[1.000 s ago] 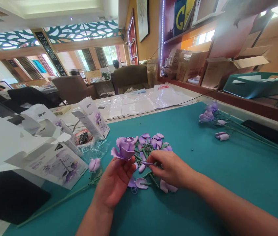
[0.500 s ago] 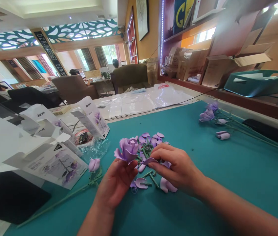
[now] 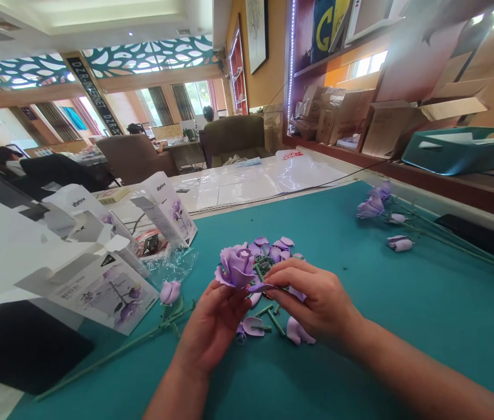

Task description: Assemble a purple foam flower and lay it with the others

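Note:
My left hand (image 3: 216, 324) grips a purple toy rose head (image 3: 235, 267) from below, its layered petals facing up and towards me. Between the thumb and fingers of my right hand (image 3: 312, 294) is a loose purple petal (image 3: 259, 287), its free end close under the rose; I cannot tell whether they touch. Behind both hands lies a pile of purple petals (image 3: 273, 252) and green stem pieces, partly hidden by my fingers. Nearer me on the mat are a pale petal (image 3: 253, 326), short green rods (image 3: 275, 322) and another petal piece (image 3: 299, 331).
A rosebud on a long green stem (image 3: 119, 350) lies at left, beside white printed boxes (image 3: 111, 291) and clear plastic wrap (image 3: 172, 265). More finished roses (image 3: 371, 207) lie at the mat's (image 3: 426, 315) right rear, near a black object (image 3: 483, 236). People sit at far desks.
The rose in my left hand has turned more upright and shifted slightly right. The petal in my right hand has come nearer to it. The camera view has shifted a little.

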Demonstrator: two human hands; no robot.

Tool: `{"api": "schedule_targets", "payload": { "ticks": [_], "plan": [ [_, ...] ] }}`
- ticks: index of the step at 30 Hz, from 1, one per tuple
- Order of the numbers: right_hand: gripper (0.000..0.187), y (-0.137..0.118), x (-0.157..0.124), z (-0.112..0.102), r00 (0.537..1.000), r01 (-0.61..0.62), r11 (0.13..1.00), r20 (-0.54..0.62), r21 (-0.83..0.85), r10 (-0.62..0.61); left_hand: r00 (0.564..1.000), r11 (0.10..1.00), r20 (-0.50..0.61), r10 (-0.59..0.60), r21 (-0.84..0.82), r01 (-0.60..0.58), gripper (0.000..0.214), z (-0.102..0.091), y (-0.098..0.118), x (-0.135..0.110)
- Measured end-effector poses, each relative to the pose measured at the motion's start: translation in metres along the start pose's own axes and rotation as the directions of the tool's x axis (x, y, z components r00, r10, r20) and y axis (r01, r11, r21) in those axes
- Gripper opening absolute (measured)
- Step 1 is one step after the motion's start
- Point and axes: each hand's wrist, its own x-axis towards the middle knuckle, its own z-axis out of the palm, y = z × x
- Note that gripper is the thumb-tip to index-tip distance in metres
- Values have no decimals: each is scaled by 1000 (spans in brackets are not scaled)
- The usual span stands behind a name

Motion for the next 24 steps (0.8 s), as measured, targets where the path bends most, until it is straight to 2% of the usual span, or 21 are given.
{"api": "schedule_targets", "payload": {
  "ticks": [6, 14, 24],
  "plan": [
    [9, 2, 0, 1, 997, 50, 996, -57, -69, -54, 1000, 1000, -22, 3, 5, -3, 12, 0, -1, 0],
    [9, 2, -1, 3, 996, 60, 993, -53, -100, -65, 1000, 1000, -12, 10, 28, -10, 20, 0, -2, -2],
    [7, 2, -1, 2, 996, 78, 986, -38, -149, -85, 996, 999, -83, 35, 24, -33, 37, 0, -3, -2]
  ]
}}
